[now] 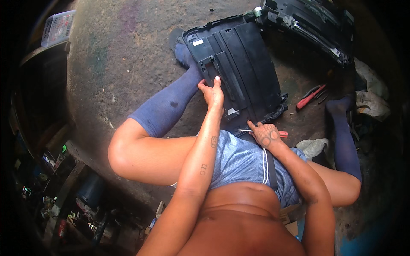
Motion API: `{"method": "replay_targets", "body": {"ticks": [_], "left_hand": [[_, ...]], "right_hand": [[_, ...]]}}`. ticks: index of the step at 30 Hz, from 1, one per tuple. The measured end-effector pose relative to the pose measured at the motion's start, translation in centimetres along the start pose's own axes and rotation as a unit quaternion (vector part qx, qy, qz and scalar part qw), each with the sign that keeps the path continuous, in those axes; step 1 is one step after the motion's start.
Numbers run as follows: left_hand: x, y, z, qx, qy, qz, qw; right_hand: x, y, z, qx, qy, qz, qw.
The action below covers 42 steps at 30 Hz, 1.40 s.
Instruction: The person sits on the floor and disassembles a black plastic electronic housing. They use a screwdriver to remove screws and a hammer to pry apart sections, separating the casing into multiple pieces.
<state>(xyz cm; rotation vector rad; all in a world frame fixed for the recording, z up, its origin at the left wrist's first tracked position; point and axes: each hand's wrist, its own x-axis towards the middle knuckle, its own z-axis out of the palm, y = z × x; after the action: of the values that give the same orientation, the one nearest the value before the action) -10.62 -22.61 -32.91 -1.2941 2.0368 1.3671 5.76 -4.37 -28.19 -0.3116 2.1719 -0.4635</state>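
A large, ribbed black plastic casing point(252, 64) lies tilted between my legs, its near edge close to my shorts. With the thumb on top and the fingers curled at its left edge, my left hand point(212, 94) grips the casing. My right hand point(265, 134) is closed round a screwdriver point(283, 134) by the casing's near right corner. The red handle shows to the right of that hand, and the thin metal shaft sticks out to the left. My right index finger reaches toward the casing's near edge; whether it touches cannot be made out.
Another black plastic unit point(311, 25) stands at the far right. A red-handled hand tool point(308, 99) lies on the rough floor point(124, 64), near grey cloth point(371, 91). At the far left is a clear plastic basket point(58, 28); dark clutter point(85, 200) fills the lower left.
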Motion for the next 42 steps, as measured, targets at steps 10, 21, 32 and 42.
{"method": "replay_targets", "body": {"ticks": [10,21,32,42], "left_hand": [[-0.5,0.4,0.0,-0.005,-0.011,-0.023,1.0],[0.5,-0.7,0.2,-0.057,-0.042,-0.01,0.997],[-0.5,0.5,0.1,-0.018,-0.034,-0.019,0.999],[1.0,-0.1,0.0,-0.095,-0.078,0.007,0.992]], "right_hand": [[0.9,-0.1,-1.2,0.026,0.01,0.019,0.999],[1.4,-0.6,0.4,0.658,-0.046,0.263,0.705],[-1.0,7.0,-3.1,0.648,0.142,0.291,0.69],[-5.2,14.6,-5.8,0.809,0.207,0.216,0.506]]}}
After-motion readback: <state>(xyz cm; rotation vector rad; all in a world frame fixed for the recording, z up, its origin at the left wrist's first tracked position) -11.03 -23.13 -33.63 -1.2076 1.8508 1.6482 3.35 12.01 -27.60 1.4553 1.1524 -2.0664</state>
